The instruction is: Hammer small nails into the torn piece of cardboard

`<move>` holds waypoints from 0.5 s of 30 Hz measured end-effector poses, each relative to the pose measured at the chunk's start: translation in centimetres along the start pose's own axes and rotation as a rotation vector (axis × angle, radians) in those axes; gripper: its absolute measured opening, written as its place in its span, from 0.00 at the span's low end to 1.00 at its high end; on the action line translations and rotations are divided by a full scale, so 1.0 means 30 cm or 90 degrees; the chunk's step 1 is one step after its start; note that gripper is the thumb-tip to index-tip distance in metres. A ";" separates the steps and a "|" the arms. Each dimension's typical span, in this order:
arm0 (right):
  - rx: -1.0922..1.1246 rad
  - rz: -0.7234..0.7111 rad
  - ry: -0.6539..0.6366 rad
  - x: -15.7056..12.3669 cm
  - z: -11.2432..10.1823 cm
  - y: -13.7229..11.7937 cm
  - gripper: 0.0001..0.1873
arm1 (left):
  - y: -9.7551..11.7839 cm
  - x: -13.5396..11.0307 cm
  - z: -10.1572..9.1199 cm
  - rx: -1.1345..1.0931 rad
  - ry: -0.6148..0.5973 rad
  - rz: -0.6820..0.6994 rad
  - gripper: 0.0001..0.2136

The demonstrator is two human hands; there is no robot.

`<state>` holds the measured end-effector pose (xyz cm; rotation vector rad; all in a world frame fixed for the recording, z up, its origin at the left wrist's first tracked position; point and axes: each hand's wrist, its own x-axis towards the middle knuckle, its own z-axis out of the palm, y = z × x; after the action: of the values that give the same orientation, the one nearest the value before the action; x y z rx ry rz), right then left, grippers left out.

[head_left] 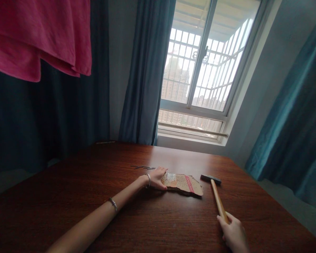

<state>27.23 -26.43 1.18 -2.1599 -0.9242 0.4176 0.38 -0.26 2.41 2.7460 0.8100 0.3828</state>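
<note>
My left hand (pixel 158 178) grips the left end of a flat brown cardboard piece (pixel 180 183), thumb along its near edge and fingers over the far side. The piece has many small dark holes, a red printed band and a shiny patch like clear tape. A thin upright thing, perhaps a nail, shows beside my fingers, too small to be sure. To the right, my right hand (pixel 233 230) is wrapped round the wooden handle of a hammer (pixel 218 196). Its dark head is at or just above the tabletop, right of the cardboard. Several dark nails (pixel 143 167) lie beyond my left hand.
Under everything is a brown wooden table (pixel 147 225). Past its far edge are a barred window (pixel 197 63) and blue curtains (pixel 144 77). A pink cloth (pixel 42 38) hangs at upper left. A thin strip (pixel 105 142) lies at the table's far left edge.
</note>
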 end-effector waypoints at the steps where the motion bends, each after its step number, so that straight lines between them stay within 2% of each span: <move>1: -0.041 -0.011 0.013 0.007 0.000 0.006 0.23 | -0.003 0.003 0.002 -0.004 0.005 -0.001 0.46; 7: -0.241 -0.060 0.050 0.037 0.010 0.048 0.23 | -0.027 0.014 0.012 -0.028 0.029 -0.004 0.46; 11: -0.319 -0.118 0.080 0.031 0.030 0.065 0.20 | -0.040 0.012 0.017 -0.032 0.045 0.005 0.45; 15: -0.375 -0.123 0.126 0.008 0.044 0.061 0.18 | -0.046 0.012 0.018 -0.039 0.038 0.012 0.44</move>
<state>27.58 -26.44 -1.07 -2.5356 -1.2373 -0.1905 0.18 0.98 1.53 2.6996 0.7740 0.4877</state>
